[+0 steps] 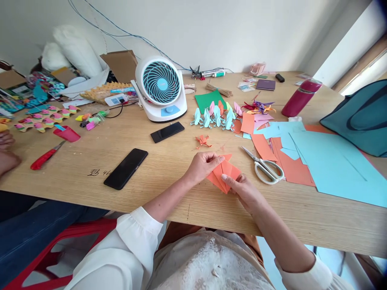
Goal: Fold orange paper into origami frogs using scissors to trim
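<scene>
Between my two hands is a partly folded sheet of orange paper (222,174), held just above the near part of the table. My left hand (203,166) pinches its upper left edge between thumb and fingers. Lower down on the right, my right hand (238,186) grips it with the thumb on top and the fingers hidden underneath. A small orange folded paper figure (203,141) lies just beyond my hands. Behind it stand several light blue folded paper figures (217,117). Scissors (267,167) with white handles lie to the right.
Blue paper sheets (341,161) and orange pieces (294,167) cover the right side, near a red bottle (302,96) and teal bag (359,117). Two phones (126,168), a fan (161,86), a red-handled knife (45,158) and a red cup (68,134) are leftward. Another person's hand (6,141) shows far left.
</scene>
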Tool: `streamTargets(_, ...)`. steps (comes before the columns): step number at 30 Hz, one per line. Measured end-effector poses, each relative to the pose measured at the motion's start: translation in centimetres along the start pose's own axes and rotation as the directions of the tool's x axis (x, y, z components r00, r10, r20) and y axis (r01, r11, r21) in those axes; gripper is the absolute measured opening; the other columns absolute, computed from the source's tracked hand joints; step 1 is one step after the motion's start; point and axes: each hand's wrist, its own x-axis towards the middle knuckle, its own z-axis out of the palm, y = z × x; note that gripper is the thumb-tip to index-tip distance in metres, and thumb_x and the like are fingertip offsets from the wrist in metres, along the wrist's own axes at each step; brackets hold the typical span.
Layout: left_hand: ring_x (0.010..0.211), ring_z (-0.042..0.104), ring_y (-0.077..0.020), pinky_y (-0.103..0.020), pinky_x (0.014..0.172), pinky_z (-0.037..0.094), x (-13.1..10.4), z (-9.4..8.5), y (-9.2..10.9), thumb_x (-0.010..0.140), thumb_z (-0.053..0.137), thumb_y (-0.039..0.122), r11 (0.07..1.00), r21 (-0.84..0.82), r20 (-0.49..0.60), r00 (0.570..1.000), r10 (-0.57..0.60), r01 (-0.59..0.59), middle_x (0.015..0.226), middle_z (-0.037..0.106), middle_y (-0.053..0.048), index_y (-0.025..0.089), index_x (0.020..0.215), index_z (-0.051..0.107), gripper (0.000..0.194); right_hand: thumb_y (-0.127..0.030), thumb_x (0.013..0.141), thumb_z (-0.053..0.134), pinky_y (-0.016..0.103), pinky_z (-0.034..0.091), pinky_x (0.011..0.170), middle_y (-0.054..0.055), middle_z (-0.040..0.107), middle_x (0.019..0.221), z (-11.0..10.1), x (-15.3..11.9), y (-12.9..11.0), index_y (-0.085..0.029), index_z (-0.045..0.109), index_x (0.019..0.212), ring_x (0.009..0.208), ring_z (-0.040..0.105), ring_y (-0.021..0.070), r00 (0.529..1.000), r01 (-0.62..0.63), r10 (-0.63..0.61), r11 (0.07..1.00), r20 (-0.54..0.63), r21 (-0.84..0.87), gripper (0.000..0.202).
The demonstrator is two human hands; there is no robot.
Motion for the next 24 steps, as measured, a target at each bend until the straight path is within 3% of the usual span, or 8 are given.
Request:
streamTargets(3,0.055,0.029,-0.0075,-0.023,0.053,0.022,0.1,0.4,-0.1,0.083,0.065,0.048,0.999,0.036,0.031,1.000,0.008,-0.009,0.056,0.035,0.006,0.016,0.058,0.048,0.044,-0.057,0.066,0.082,0.030,0.049,0.069,0.005,0.076,0.092,0.1,0.1,0.2,-0.021,0.075,0.093,0.080,0.065,0.0215,0.998,-0.017,0.020,0.998,-0.052,0.058,0.046)
streamTargets(6,0.054,0.026,-0.0073,-0.023,0.052,0.020,0.2,0.4,-0.2,0.081,0.067,0.051,0.999,0.052,0.046,0.999,0.005,-0.007,0.055,0.031,0.007,0.016,0.056,0.046,0.048,-0.054,0.064,0.085,0.030,0.050,0.068,0.006,0.075,0.088,0.2,0.0,0.3,-0.019,0.075,0.089,0.078,0.065,0.0216,0.997,-0.034,0.040,0.996,-0.072,0.087,0.043)
streamTargets(11,0.054,0.031,-0.0078,-0.022,0.051,0.025,0.2,0.1,-0.9,0.086,0.054,0.063,1.000,0.013,0.117,0.993,-0.028,0.027,0.059,0.037,0.005,0.017,0.063,0.046,0.052,-0.052,0.062,0.086,0.031,0.049,0.067,0.005,0.075,0.085,0.3,0.1,0.3,-0.019,0.073,0.084,0.075,0.065,0.0213,0.993,-0.023,0.033,0.995,-0.110,0.095,0.042)
streamTargets(14,0.054,0.029,-0.0078,-0.023,0.051,0.023,-0.1,-0.2,-1.4,0.089,0.050,0.063,0.999,0.035,0.158,0.987,-0.030,0.025,0.058,0.033,0.005,0.018,0.059,0.042,0.055,-0.053,0.065,0.084,0.030,0.048,0.064,0.005,0.074,0.083,0.2,0.3,0.7,-0.019,0.073,0.083,0.072,0.063,0.0200,0.989,-0.008,0.019,0.997,-0.145,0.081,0.040)
streamTargets(24,0.056,0.027,-0.0093,-0.025,0.056,0.020,-0.3,-0.5,-1.8,0.091,0.051,0.057,0.971,0.209,0.077,0.992,0.099,-0.113,0.056,0.027,0.005,0.019,0.056,0.030,0.055,-0.056,0.068,0.081,0.030,0.046,0.060,0.004,0.071,0.073,0.4,0.3,0.7,-0.018,0.072,0.079,0.064,0.061,0.0186,0.991,0.010,-0.008,1.000,-0.135,0.018,0.041)
